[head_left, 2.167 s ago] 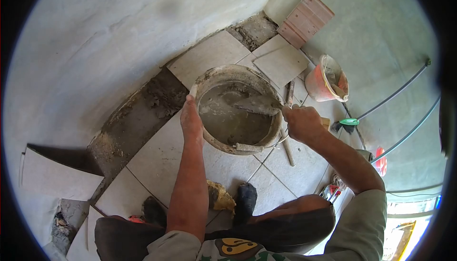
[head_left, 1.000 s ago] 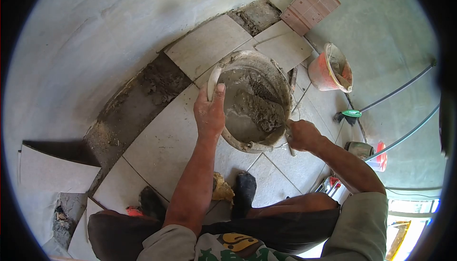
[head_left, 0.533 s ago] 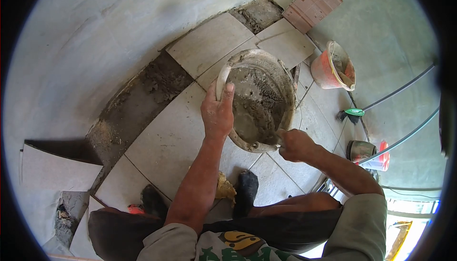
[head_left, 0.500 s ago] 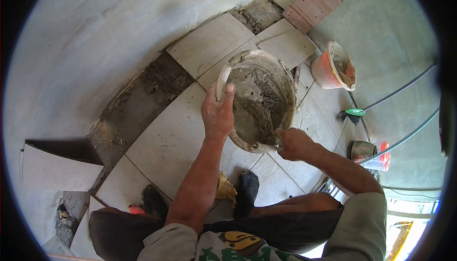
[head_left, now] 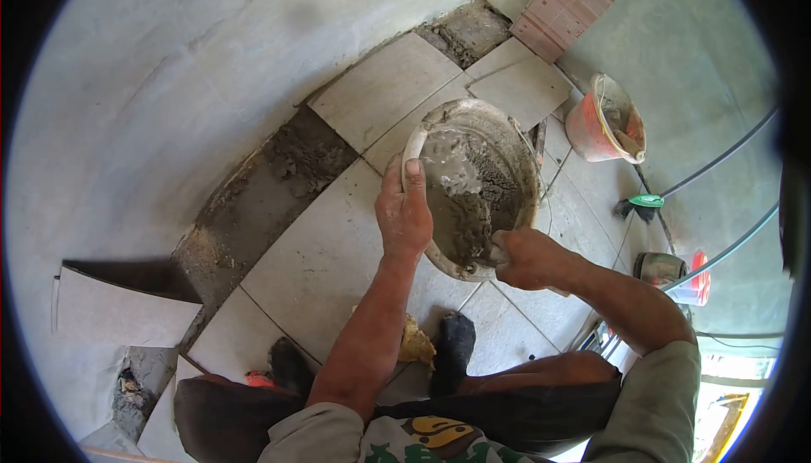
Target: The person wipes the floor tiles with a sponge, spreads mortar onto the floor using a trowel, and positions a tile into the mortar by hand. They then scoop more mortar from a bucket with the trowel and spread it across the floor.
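A mortar-crusted bucket [head_left: 530,167] is tilted in front of me above the tiles, with wet grey mortar [head_left: 460,188] inside. My left hand [head_left: 405,214] grips its left rim, thumb over the edge and fingers around the outside. At the near right rim, my right hand [head_left: 536,260] is closed around a tool handle [head_left: 557,291], whose pale end sticks out below the fist. The tool's working end is hidden in the mortar, so its kind does not show.
Pale floor tiles [head_left: 312,252] surround my feet. An untiled mortar strip [head_left: 262,184] runs along the left wall, with a leaning tile [head_left: 127,307] nearby. On the right stand a red bucket [head_left: 591,129], a green brush [head_left: 646,201] and a smaller container [head_left: 659,269]. Terracotta-coloured tile [head_left: 562,11] leans in the corner.
The wet mortar has shifted and now glistens toward the far left side of the bucket. Both hands keep their hold; the whole view has moved slightly.
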Available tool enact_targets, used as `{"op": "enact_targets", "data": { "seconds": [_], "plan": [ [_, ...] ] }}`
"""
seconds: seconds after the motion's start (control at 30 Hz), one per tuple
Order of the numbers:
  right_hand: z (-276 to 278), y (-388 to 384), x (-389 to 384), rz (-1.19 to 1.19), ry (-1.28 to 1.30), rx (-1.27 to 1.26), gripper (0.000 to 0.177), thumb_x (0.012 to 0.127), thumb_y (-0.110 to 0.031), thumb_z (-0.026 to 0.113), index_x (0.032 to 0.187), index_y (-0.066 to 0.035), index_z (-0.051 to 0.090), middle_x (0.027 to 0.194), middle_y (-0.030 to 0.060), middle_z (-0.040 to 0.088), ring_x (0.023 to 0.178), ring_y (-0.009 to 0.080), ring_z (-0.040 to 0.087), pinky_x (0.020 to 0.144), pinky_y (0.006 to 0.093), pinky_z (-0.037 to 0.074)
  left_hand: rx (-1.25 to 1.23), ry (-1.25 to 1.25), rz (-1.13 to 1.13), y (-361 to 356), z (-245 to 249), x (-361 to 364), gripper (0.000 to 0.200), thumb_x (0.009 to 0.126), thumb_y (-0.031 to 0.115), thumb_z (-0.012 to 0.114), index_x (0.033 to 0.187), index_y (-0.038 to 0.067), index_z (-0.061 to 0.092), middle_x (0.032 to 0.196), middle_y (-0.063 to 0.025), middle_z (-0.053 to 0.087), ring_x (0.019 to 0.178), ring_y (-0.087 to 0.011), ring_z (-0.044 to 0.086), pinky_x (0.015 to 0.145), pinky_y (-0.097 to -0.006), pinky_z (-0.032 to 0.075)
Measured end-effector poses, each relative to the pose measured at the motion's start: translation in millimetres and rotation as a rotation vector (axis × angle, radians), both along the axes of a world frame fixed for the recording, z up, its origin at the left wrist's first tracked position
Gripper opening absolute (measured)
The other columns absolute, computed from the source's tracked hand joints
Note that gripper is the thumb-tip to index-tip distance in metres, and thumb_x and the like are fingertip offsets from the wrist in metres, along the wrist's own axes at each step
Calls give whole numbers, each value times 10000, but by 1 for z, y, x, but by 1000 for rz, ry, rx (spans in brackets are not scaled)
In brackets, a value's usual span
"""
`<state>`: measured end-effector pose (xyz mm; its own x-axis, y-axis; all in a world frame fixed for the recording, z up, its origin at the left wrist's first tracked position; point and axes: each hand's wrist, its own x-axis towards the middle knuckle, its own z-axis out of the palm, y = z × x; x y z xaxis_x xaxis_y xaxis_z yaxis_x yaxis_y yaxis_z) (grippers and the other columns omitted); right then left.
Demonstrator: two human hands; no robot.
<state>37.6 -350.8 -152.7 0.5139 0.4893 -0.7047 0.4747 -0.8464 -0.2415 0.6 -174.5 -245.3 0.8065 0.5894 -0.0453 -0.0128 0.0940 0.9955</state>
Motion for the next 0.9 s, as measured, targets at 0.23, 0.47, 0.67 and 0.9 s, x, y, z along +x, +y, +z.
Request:
{"op": "enact_targets", "data": {
  "seconds": [0.23, 0.47, 0.67, 0.9],
  "plan": [
    [5, 14, 11, -148, 32, 96, 309, 747, -173, 593, 970, 40, 576, 917, 258, 626, 933, 384, 614, 838, 437, 479, -13, 10, 91, 26, -23, 6, 575, 984, 489, 395, 1147, -31, 578, 950, -118, 606, 882, -206, 556, 800, -334, 441],
    [-7, 25, 29, -265, 67, 119, 279, 750, -178, 631, 918, 38, 577, 815, 202, 636, 713, 292, 646, 670, 392, 513, -21, -21, 206, 49, -51, 0, 544, 975, 477, 431, 1134, -13, 606, 992, -145, 650, 952, -248, 595, 860, -363, 438],
    [9, 31, 31, -503, 212, 230, 216, 758, -134, 659, 873, 16, 555, 676, 59, 543, 537, 140, 555, 486, 290, 467, 197, 181, 290, 75, -30, 3, 629, 945, 508, 455, 1256, -35, 510, 1294, -235, 519, 1224, -344, 490, 996, -402, 394],
    [37, 38, 27, -542, 164, 312, 229, 779, -167, 630, 874, 27, 555, 683, 64, 547, 547, 143, 555, 501, 291, 465, 453, 137, -120, 206, 15, -5, 489, 922, 482, 516, 1048, 26, 640, 952, -177, 678, 898, -301, 649, 801, -402, 495]
  ]
}}
